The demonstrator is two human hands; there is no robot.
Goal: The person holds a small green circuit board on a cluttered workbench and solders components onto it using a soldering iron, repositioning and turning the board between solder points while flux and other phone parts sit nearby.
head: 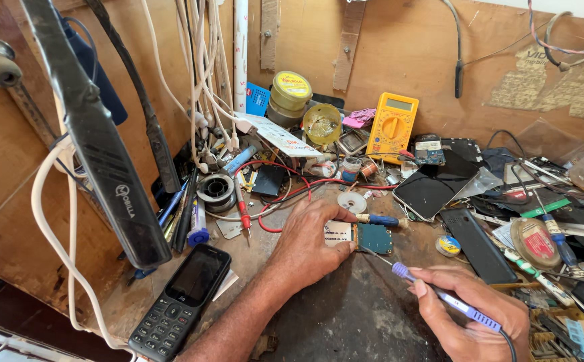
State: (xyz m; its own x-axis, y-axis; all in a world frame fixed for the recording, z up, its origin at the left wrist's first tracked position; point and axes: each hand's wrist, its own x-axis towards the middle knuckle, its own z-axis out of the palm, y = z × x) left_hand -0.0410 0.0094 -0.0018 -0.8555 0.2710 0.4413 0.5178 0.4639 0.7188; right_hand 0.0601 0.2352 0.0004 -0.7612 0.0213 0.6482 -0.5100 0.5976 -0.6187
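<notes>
Near the middle of the frame, the left hand (308,238) lies flat on a small teal circuit board (374,238), its fingers closed down over the pale battery pack (337,234) joined to the board's left end, pinning both to the dark worn benchtop (345,315). At lower right, the right hand (473,315) grips a purple-handled soldering iron (456,305) like a pen, fingers wrapped shut around the barrel, with the thin metal tip (377,257) touching or just off the board's lower edge.

The risks here are mostly of heat and crowding. The left fingertips sit just beside the tip, so a small slip of the iron could burn them. The battery pack touches the board, and I judge that heat lingering near it, or a solder bridge across its contacts, could damage it. The board is held by hand pressure alone, so a push from the tip could make it skid.

A blue-handled screwdriver (379,219) lies just above the board, and a smartphone (435,184) with a dark screen rests to the upper right; a sideways sweep of the iron or its trailing cord could catch either. A black keypad phone (181,302) lies well apart at lower left.
</notes>
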